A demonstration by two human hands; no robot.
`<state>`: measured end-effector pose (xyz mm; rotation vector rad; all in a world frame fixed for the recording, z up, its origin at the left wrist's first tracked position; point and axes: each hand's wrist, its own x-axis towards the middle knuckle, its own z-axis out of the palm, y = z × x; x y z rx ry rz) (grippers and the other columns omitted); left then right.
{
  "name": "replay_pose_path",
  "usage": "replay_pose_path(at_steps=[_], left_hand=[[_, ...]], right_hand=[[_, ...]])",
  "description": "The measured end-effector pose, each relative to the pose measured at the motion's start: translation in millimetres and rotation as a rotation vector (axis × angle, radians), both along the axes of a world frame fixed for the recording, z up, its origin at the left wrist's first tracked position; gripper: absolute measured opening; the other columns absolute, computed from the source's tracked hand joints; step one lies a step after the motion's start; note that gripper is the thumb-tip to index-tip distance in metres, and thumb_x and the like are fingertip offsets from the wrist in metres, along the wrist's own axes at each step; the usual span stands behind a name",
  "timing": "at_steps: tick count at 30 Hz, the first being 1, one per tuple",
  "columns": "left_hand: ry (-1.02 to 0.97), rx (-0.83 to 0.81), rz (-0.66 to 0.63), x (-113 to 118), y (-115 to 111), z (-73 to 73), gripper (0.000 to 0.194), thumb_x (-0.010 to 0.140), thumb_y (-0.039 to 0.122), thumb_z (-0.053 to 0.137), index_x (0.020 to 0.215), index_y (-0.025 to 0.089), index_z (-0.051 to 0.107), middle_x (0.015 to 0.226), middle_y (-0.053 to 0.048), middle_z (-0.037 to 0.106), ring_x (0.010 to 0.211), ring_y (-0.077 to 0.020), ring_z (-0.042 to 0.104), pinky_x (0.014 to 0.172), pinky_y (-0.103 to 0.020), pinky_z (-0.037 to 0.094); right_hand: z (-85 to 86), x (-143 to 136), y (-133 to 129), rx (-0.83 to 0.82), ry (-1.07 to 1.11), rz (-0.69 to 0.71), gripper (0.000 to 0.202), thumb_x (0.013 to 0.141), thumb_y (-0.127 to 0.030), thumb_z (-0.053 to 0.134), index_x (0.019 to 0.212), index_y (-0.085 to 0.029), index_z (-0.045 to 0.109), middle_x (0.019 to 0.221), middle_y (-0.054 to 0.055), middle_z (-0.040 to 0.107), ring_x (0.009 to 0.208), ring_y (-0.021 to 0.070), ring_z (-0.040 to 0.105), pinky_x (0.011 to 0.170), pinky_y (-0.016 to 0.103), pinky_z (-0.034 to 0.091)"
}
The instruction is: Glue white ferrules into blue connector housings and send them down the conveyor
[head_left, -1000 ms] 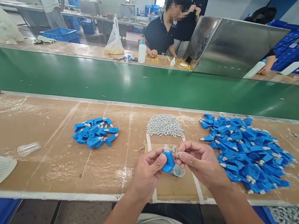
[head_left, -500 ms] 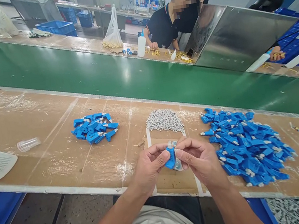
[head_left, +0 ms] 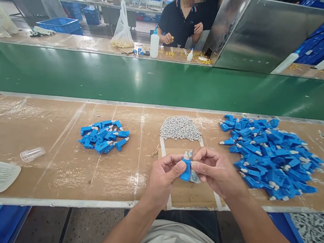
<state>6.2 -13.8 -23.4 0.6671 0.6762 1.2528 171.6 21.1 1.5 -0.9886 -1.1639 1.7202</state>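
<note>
Pinching blue piece (head_left: 186, 170) firmly between thumb and forefinger of left hand (head_left: 166, 175), white tip (head_left: 186, 155) pointing away. Holding right hand (head_left: 214, 170) at its right side, thumb and finger nearly closed; cannot tell whether gripping anything small. Judgement: best to steady with left, press straight with right, avoid twisting. Versus one second ago: brought right thumb closer to blue piece.

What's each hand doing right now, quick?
Left hand: closed, holding a blue part.
Right hand: pinched closed at the blue part's side; what it holds can't be told.
</note>
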Motion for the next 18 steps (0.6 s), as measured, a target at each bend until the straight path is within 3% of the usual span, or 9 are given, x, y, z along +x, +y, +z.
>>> replay_pose_path(at_steps=[4, 7, 18], left_hand=[[-0.061, -0.054, -0.071, 2.1, -0.4, 9.3, 0.032, 0.081, 0.042, 0.080, 0.095, 0.013, 0.080, 0.077, -0.005, 0.068, 0.067, -0.0114, 0.057, 0.063, -0.023, 0.043], [-0.014, -0.043, -0.069, 3.7, -2.1, 11.7, 0.031, 0.082, 0.043, 0.079, 0.087, 0.012, 0.078, 0.074, -0.004, 0.066, 0.065, -0.0113, 0.055, 0.063, -0.024, 0.043], [0.086, 0.008, 0.008, -0.6, -15.9, 15.7, 0.033, 0.082, 0.045, 0.078, 0.087, 0.013, 0.075, 0.075, -0.005, 0.065, 0.067, -0.0138, 0.056, 0.067, -0.027, 0.044]], right_hand=[[-4.1, 1.8, 3.2, -0.180, 0.131, 0.056, 0.038, 0.063, -0.030, 0.095, 0.096, -0.020, 0.078, 0.064, -0.005, 0.058, 0.041, 0.0023, 0.042, 0.036, 0.013, 0.034], [-6.7, 3.2, 1.6, -0.245, 0.168, 0.080, 0.037, 0.061, -0.031, 0.095, 0.093, -0.021, 0.081, 0.066, -0.003, 0.061, 0.044, 0.0022, 0.041, 0.035, 0.011, 0.032], [-4.5, -0.3, -8.5, -0.185, 0.162, 0.140, 0.032, 0.068, -0.033, 0.091, 0.096, -0.024, 0.080, 0.074, -0.001, 0.062, 0.041, 0.0024, 0.039, 0.035, 0.016, 0.031]])
